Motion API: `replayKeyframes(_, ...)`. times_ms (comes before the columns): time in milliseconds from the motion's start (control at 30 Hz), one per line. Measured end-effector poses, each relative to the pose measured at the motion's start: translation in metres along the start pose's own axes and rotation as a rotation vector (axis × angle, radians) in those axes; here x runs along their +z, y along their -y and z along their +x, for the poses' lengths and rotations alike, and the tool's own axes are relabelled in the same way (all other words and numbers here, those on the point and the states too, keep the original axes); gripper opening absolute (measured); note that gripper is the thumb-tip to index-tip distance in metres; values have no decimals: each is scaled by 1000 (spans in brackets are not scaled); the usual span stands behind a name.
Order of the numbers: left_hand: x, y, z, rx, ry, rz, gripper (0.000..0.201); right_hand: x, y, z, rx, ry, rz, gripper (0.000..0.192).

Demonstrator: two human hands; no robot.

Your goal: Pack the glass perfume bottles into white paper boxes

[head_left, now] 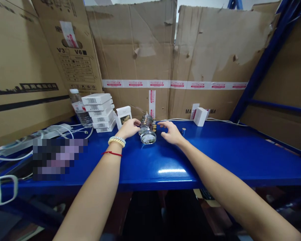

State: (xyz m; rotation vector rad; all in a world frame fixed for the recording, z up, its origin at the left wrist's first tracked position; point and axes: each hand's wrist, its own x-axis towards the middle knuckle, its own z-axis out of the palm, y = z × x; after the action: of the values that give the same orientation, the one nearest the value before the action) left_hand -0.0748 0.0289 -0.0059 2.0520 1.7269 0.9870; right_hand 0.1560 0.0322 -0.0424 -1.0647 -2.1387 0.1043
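A round, clear glass bottle [148, 138] lies at the front of a close row of similar glass pieces [146, 121] on the blue table. Small gold-coloured round parts [154, 126] show along the row's right side. My left hand [129, 128] is at the row's left side, fingers loosely bent and tips at or very near the glass; contact is unclear. To the right of the row, my right hand [171, 132] has thumb and forefinger apart, with nothing between them. A small silver cylinder [184, 131] stands beyond my right hand.
Several white boxes [100, 113] are stacked at the left, beside a plastic water bottle [80, 108]. A white box with a picture [124, 115] stands behind my left hand. Another white box [200, 117] stands back right. Cables [62, 129] lie left; cardboard [137, 63] walls the back.
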Motion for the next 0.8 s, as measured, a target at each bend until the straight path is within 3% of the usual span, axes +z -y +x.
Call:
replayKeyframes(133, 2, 3, 0, 19, 62, 9, 38, 4, -6, 0, -4, 149, -222, 54)
replayKeyframes(300, 6, 5, 1, 35, 69, 45, 43, 9, 7, 2, 20, 246, -344, 43)
replayKeyframes(533, 3, 2, 1, 30, 112, 144, 33, 3, 14, 2, 14, 192, -373, 30)
replayKeyframes(800, -33, -6, -16, -169, 165, 569, 12, -11, 4, 0, 107, 147, -448, 21)
